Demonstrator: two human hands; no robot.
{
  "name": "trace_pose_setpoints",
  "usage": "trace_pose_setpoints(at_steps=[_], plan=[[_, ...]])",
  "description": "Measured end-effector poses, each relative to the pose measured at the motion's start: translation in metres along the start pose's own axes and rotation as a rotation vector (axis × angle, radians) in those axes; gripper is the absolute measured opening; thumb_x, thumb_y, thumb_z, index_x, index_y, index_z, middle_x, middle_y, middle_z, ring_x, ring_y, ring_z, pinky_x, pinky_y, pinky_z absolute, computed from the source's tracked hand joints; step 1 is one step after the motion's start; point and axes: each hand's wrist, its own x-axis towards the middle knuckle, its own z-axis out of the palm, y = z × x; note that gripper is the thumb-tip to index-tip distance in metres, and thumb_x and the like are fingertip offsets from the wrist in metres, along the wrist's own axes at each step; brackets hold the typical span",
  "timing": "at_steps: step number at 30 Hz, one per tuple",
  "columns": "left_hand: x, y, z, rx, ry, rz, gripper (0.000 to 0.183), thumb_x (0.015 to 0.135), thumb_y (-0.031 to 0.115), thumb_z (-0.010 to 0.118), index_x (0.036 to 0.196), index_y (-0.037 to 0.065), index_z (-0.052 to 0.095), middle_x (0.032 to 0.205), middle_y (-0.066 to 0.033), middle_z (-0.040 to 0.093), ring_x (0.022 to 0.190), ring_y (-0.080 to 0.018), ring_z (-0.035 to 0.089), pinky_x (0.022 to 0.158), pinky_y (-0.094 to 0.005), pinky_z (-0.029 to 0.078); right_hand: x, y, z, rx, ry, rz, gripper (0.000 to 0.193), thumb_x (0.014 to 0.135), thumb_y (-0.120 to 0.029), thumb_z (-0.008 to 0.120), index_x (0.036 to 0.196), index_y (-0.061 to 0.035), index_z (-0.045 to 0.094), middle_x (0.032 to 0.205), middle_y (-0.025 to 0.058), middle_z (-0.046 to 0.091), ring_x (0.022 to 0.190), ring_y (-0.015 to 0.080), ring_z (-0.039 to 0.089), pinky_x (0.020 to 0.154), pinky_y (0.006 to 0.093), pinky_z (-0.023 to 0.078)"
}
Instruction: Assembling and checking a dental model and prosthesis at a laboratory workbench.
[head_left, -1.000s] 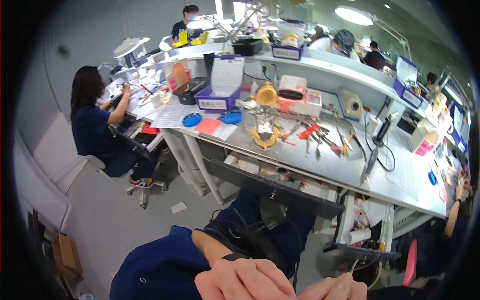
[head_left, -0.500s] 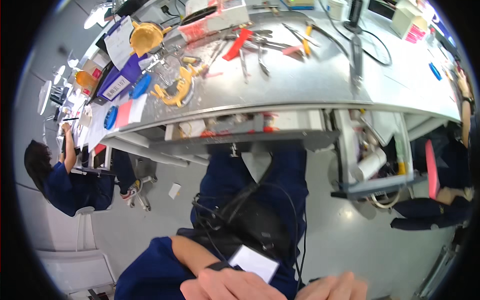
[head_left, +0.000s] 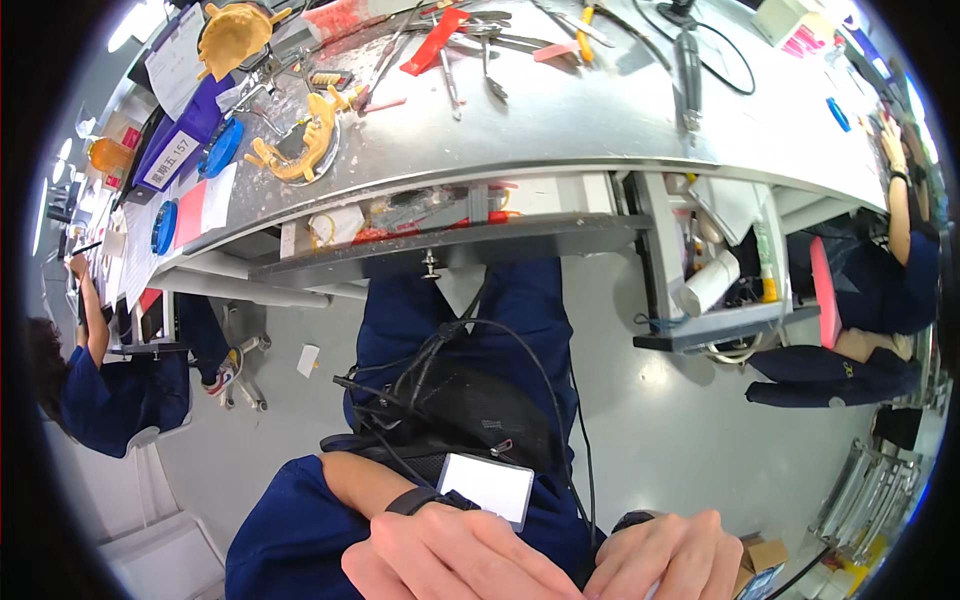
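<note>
Both of my hands are close to my chest at the lower edge, side by side and nearly touching. My left hand (head_left: 465, 555) shows its back, with the fingers bent inward and a black band on the wrist. My right hand (head_left: 670, 560) is curled the same way. The fingertips fall out of the picture, so whatever they grip, if anything, is hidden. A white badge card (head_left: 487, 488) hangs just beyond the left hand, over a black waist bag (head_left: 480, 400) with loose black cables.
A metal bench (head_left: 400, 150) holds a yellow dental cast (head_left: 305, 145), another yellow cast (head_left: 232, 40), a red strip (head_left: 434, 42), pliers and a handpiece (head_left: 688, 80). Below are an open drawer (head_left: 450, 245) and a side drawer (head_left: 735, 330). People sit at left and right.
The view has tilted and turned, so the bench sits higher and further left. More of both hands and the floor at right shows. The hands stay curled close together.
</note>
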Motion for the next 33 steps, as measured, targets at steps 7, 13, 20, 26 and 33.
trace_pose_setpoints(at_steps=[7, 13, 20, 26, 33], plan=[[-0.001, -0.003, 0.019, -0.100, -0.167, -0.042, 0.012, 0.093, 0.008, 0.063, 0.089, 0.000, 0.070, 0.101, -0.0166, 0.071, 0.094, -0.0349, 0.070, 0.074, -0.0447, 0.059, -0.023, -0.041, -0.012, -0.069, -0.066, -0.017, 0.004, 0.086, -0.001, 0.067, 0.082, -0.0019, 0.067, 0.097, 0.0135, 0.069, 0.079, 0.0322, 0.069, 0.066, 0.0366, 0.060], [-0.006, -0.024, 0.033, -0.176, -0.269, -0.099, 0.009, 0.090, 0.007, 0.066, 0.088, 0.000, 0.070, 0.100, -0.0174, 0.071, 0.095, -0.0362, 0.070, 0.075, -0.0460, 0.059, 0.012, -0.058, -0.007, -0.172, -0.116, -0.053, 0.005, 0.085, -0.002, 0.068, 0.081, -0.0054, 0.069, 0.097, 0.0106, 0.071, 0.077, 0.0327, 0.069, 0.067, 0.0382, 0.059], [-0.004, -0.087, 0.036, 0.206, -0.283, 0.110, 0.008, 0.087, 0.004, 0.066, 0.085, -0.003, 0.069, 0.099, -0.0205, 0.068, 0.092, -0.0357, 0.069, 0.075, -0.0417, 0.057, 0.051, -0.043, -0.068, -0.681, -0.224, -0.556, 0.015, 0.085, -0.004, 0.068, 0.098, 0.0027, 0.068, 0.107, 0.0185, 0.065, 0.084, 0.0299, 0.067, 0.074, 0.0360, 0.054], [0.001, -0.117, 0.019, 0.446, 0.191, -0.574, 0.018, 0.084, -0.008, 0.066, 0.100, -0.007, 0.071, 0.125, -0.0234, 0.061, 0.106, -0.0215, 0.064, 0.089, -0.0292, 0.052, 0.081, -0.037, -0.118, -0.971, -0.063, -0.070, 0.024, 0.089, 0.000, 0.065, 0.112, 0.0067, 0.063, 0.117, 0.0195, 0.060, 0.100, 0.0238, 0.063, 0.088, 0.0324, 0.050], [0.003, -0.115, 0.006, 0.736, 0.053, -0.619, 0.046, 0.079, -0.017, 0.065, 0.124, -0.009, 0.056, 0.119, -0.0181, 0.063, 0.106, -0.0206, 0.065, 0.088, -0.0301, 0.053, 0.081, -0.050, -0.113, -0.812, 0.074, 0.256, 0.028, 0.090, 0.000, 0.065, 0.117, 0.0063, 0.062, 0.117, 0.0146, 0.063, 0.106, 0.0153, 0.061, 0.089, 0.0281, 0.049]])
